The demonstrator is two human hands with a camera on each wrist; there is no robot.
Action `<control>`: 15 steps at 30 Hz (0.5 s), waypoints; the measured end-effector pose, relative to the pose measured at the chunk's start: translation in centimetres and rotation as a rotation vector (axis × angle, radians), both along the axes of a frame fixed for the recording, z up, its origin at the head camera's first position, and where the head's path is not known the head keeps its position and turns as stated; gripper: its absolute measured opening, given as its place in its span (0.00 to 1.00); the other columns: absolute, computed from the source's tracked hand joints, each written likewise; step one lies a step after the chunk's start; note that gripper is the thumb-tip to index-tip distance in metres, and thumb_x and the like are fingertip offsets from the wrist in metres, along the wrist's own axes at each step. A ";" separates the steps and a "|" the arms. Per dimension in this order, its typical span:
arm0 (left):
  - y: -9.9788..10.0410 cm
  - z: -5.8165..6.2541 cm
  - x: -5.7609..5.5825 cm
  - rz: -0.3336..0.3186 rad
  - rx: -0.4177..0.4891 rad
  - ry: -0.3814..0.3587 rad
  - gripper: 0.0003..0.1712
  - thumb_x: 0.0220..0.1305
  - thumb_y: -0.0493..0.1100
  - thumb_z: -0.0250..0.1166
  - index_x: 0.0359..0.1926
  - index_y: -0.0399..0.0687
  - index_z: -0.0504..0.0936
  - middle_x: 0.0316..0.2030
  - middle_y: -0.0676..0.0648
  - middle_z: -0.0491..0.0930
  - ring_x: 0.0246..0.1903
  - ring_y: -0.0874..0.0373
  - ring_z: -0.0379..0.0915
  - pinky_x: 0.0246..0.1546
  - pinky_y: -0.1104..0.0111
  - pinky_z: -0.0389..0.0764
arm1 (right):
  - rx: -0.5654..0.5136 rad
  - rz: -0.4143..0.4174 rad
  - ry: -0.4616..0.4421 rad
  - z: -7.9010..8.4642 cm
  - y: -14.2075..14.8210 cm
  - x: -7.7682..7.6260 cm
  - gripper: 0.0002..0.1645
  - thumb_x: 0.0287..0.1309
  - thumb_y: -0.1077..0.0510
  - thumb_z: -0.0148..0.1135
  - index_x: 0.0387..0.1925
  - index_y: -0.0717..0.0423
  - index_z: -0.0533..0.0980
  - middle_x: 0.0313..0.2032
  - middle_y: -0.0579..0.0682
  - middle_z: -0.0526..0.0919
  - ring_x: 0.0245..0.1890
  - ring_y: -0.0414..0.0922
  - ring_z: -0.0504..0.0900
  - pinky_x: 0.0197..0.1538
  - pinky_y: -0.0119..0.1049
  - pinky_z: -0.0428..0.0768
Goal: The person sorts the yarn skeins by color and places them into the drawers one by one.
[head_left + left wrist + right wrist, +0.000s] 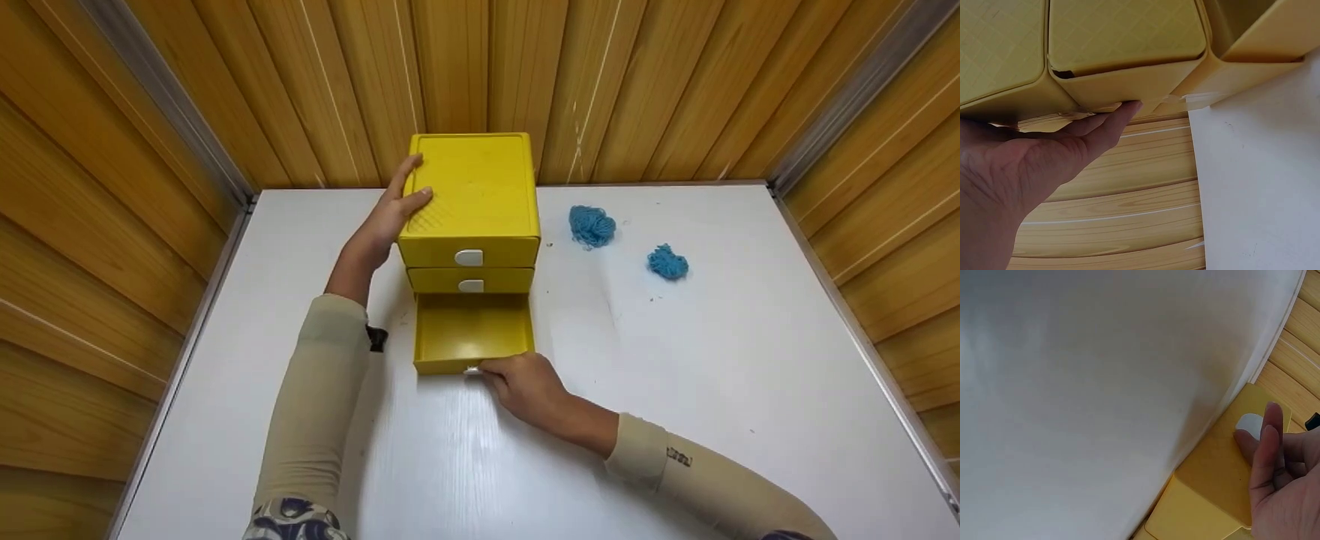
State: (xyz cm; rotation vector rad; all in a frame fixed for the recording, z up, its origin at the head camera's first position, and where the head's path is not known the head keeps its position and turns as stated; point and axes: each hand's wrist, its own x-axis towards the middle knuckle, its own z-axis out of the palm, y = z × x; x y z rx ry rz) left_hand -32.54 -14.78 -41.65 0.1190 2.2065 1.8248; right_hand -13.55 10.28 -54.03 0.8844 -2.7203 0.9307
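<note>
A yellow drawer cabinet stands toward the back of the white table. Against its left side rests my left hand, the thumb lying on the top edge; the left wrist view shows this hand's fingers stretched along the side wall. The bottom drawer is pulled well out with nothing inside, while the two drawers above it are closed. At the drawer's front, my right hand pinches its white handle, which the fingertips partly cover.
Two tangled bundles of blue yarn lie right of the cabinet, a larger one and a smaller one. Wood-look panels wall in the back and both sides of the white table.
</note>
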 end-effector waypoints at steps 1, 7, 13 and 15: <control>0.0 0.0 0.0 -0.002 0.000 0.002 0.41 0.80 0.57 0.53 0.84 0.83 0.44 0.88 0.51 0.32 0.87 0.47 0.35 0.85 0.43 0.42 | -0.001 0.000 -0.005 0.0 0.0 0.0 0.07 0.70 0.58 0.69 0.40 0.51 0.92 0.37 0.46 0.95 0.36 0.43 0.94 0.39 0.41 0.89; 0.0 0.0 0.1 -0.001 0.002 0.000 0.41 0.80 0.57 0.54 0.84 0.83 0.44 0.88 0.51 0.32 0.86 0.47 0.36 0.85 0.43 0.44 | 0.016 0.021 -0.003 -0.1 0.3 0.0 0.08 0.72 0.58 0.68 0.42 0.51 0.91 0.39 0.45 0.95 0.38 0.42 0.94 0.41 0.42 0.90; 0.0 0.0 0.1 0.003 0.003 -0.004 0.41 0.80 0.58 0.54 0.84 0.83 0.44 0.88 0.50 0.32 0.86 0.46 0.39 0.84 0.43 0.46 | 0.029 0.056 0.072 0.3 0.9 0.0 0.07 0.71 0.58 0.68 0.42 0.50 0.91 0.36 0.43 0.95 0.30 0.37 0.90 0.34 0.35 0.86; -0.1 0.0 0.1 0.002 0.004 -0.002 0.41 0.80 0.58 0.54 0.84 0.83 0.44 0.88 0.50 0.32 0.86 0.46 0.39 0.84 0.43 0.46 | 0.021 0.067 0.101 0.5 1.1 -0.1 0.07 0.71 0.57 0.69 0.42 0.50 0.91 0.34 0.43 0.94 0.26 0.35 0.87 0.31 0.32 0.84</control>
